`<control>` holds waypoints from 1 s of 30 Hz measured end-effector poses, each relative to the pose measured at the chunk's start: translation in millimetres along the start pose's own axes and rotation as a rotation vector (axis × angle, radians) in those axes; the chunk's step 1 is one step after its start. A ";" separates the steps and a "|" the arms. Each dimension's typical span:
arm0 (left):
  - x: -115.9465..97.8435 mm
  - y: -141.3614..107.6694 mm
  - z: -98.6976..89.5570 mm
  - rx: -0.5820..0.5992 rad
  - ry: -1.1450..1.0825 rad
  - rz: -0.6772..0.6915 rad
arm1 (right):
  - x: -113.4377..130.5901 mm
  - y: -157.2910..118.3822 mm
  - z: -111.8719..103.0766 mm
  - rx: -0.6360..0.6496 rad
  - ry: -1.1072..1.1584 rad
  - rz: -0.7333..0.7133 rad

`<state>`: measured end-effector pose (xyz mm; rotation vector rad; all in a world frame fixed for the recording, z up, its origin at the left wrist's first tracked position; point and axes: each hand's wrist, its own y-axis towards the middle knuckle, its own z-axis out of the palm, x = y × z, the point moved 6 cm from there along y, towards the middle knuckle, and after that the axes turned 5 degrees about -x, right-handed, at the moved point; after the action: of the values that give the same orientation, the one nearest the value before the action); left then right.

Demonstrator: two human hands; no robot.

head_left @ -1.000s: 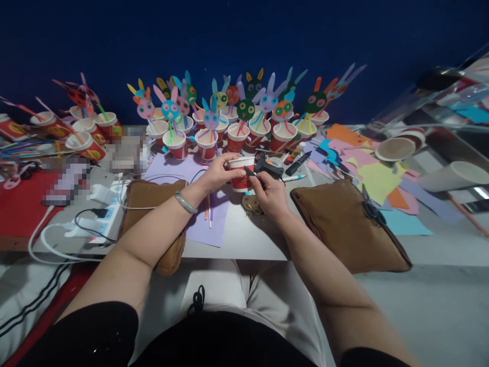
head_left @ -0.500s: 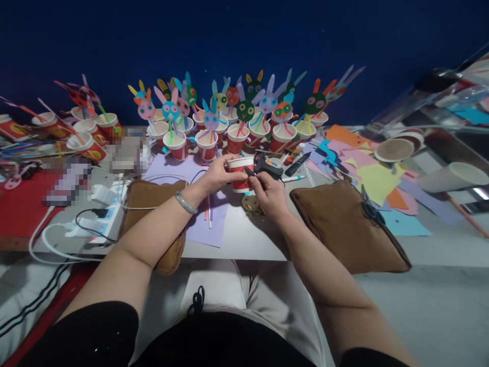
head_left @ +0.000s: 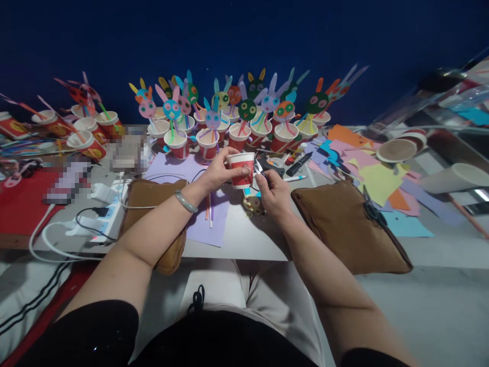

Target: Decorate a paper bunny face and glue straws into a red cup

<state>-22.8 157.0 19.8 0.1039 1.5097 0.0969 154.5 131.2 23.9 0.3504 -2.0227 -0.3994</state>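
My left hand (head_left: 225,171) is wrapped round a red paper cup (head_left: 241,176) with a white rim, held upright above the table. In my right hand (head_left: 273,191) is a small dark-handled tool with a silvery pointed blade (head_left: 259,166), its exact kind hard to make out. The blade points up beside the cup's right side, a little apart from it. Behind my right hand lies a black glue gun (head_left: 271,164), partly hidden. Round gold-coloured pieces (head_left: 252,205) lie below the cup.
Several red cups with paper rabbit heads (head_left: 247,108) on straws stand at the back. Brown pouches (head_left: 349,227) lie either side, the right one with dark scissors (head_left: 372,209). Paper scraps (head_left: 378,178) spread right; a power strip (head_left: 110,214) with cables is left.
The bladed tool has come away from the cup's side, and my right hand has shifted slightly right. My left hand has turned the cup, and a printed mark now faces me.
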 end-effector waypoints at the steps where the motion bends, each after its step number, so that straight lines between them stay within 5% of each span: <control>1: 0.5 0.2 0.4 0.002 -0.003 0.003 | 0.2 -0.2 0.3 0.004 -0.004 0.003; 30: 0.6 0.8 5.9 0.155 -0.044 -0.025 | -1.0 -2.0 6.4 0.089 -0.127 -0.024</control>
<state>-16.8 157.8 19.7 0.2104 1.4732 -0.0423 149.4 130.6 19.4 0.4132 -2.1670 -0.3551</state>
